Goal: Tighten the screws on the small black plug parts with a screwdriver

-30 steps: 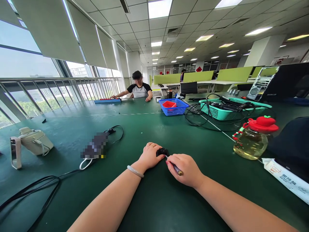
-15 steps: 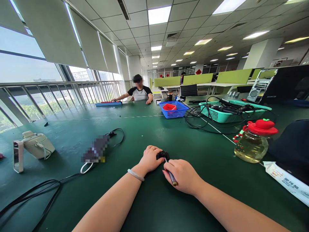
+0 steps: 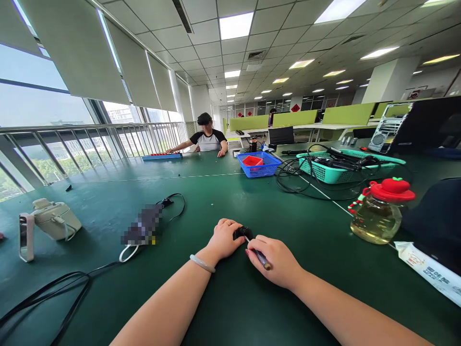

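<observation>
Centrally, the right hand [image 3: 273, 257] is closed around a slim tool [image 3: 265, 263], its dark handle angled back toward the wearer and its thin shaft directed at a small black part [image 3: 245, 232]. Just beyond, the left hand [image 3: 224, 239], partly curled, holds this part at the green table [image 3: 216, 307] between thumb and fingers; tip contact cannot be confirmed. Right of the hands lies a white packet [image 3: 428, 271], with a red-lidded bottle [image 3: 376, 226] standing behind it. Farther out, a green basket [image 3: 324, 175] contains black cables; left of it sits a blue basket [image 3: 261, 170]. At the far side, a person [image 3: 209, 139] sits reaching to a blue tray [image 3: 167, 157].
</observation>
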Available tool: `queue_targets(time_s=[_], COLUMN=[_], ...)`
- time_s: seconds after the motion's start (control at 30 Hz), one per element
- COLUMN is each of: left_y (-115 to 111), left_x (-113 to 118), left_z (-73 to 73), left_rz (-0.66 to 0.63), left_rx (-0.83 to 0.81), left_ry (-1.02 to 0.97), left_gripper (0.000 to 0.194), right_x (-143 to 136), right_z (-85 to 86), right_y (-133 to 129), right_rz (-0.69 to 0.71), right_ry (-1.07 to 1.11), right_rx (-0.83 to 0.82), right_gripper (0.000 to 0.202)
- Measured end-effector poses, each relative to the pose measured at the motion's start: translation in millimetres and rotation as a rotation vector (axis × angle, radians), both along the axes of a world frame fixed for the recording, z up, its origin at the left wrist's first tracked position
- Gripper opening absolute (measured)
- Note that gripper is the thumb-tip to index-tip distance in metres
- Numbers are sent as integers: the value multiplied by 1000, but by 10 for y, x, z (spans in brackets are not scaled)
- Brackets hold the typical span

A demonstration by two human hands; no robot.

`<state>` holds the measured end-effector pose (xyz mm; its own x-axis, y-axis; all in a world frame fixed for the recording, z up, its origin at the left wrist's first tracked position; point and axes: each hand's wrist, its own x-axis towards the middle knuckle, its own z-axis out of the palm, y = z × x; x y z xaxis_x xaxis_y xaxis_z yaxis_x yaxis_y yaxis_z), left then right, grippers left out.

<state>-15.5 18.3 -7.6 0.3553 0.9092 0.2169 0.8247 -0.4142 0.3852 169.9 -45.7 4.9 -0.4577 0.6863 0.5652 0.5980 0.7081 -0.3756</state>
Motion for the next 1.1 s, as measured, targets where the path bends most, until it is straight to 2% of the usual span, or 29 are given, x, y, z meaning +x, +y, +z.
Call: queue_targets(time_s=[0.17, 0.33, 0.4, 0.6, 0.8, 0.93, 1.1], left_y=[12, 12, 12, 13, 6, 0, 7], left_x=[-1, -8, -8, 1, 2, 0, -2], left_z=[-25, -32, -28, -6, 3, 5, -4], left_rz=[3, -9, -13, -17, -8, 1, -7], left_rx=[2, 12, 10, 9, 4, 2, 14], left_ry=[15, 20, 20, 23, 29, 31, 48], left_gripper=[38, 37, 36, 35, 38, 36, 38], right_x=[29, 52, 51, 59, 35, 11, 16], right_z=[-13, -118, -148, -104, -19, -9, -13], right_y=[70, 183, 201, 160, 79, 40, 34], right_rz=[-20, -5, -4, -66, -28, -22, -25], right_ry=[287, 573, 627, 606, 307, 118, 105], right_rx=[-194, -508, -569, -451, -221, -188, -185], right_gripper=[26, 32, 34, 33, 23, 19, 14])
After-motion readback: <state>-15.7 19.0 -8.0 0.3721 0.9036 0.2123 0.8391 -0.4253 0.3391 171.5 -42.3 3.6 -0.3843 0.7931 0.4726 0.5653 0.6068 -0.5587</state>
